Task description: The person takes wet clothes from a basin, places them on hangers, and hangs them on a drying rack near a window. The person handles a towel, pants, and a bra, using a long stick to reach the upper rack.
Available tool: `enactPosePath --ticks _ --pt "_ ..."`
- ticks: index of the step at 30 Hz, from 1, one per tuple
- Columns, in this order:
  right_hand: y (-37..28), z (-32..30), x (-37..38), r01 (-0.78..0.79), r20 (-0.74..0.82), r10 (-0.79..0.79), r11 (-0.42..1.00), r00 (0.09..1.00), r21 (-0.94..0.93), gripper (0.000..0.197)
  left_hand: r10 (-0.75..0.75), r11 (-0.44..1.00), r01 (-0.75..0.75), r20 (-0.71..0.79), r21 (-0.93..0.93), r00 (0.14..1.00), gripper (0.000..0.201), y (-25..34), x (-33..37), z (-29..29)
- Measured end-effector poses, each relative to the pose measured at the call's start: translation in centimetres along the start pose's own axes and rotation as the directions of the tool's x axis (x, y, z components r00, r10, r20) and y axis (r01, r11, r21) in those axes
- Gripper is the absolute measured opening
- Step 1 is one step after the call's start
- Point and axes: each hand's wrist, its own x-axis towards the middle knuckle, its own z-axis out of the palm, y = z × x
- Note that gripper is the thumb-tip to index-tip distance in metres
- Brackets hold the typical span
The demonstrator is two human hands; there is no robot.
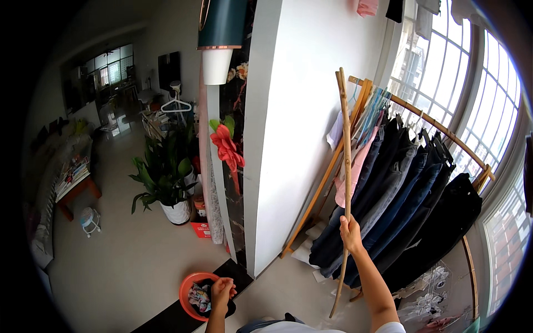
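A long wooden stick (347,150) stands nearly upright in front of the clothes rack, its top above the rack's end and its lower tip near the floor. My right hand (350,234) is wrapped round it below its middle. At the lower left, my left hand (223,289) is closed, its fingers curled in. Whether anything is in those fingers is hidden. That hand appears over the right side of an orange-red basin (184,290), which holds crumpled patterned cloth (200,298) and something dark.
Right of the stick, a wooden rack (427,117) carries several dark trousers (413,191) on hangers. A white wall (311,55) corner divides this area from the room at left. There stand a potted plant (161,166), a small stool (90,221) and a low table (75,191). Clothes hang overhead.
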Motion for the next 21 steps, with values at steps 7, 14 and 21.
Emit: enactPosePath --ticks 7,14,21 --pt "2.8 4.1 2.6 -0.011 0.02 0.015 0.982 1.0 -0.188 0.039 -0.019 1.0 0.016 -0.222 -0.015 0.975 0.009 -1.4 -1.6 -2.7" --pt "6.5 6.8 4.7 0.05 0.028 -0.046 0.976 0.999 -0.21 0.03 -0.068 0.989 0.013 -0.378 -0.148 0.923 0.011 -4.3 -4.5 0.5" --pt "9.1 8.0 3.7 -0.014 0.094 0.021 0.997 0.995 -0.075 0.019 -0.168 0.973 0.054 -0.533 -0.224 0.83 0.014 -8.5 -10.9 0.9"
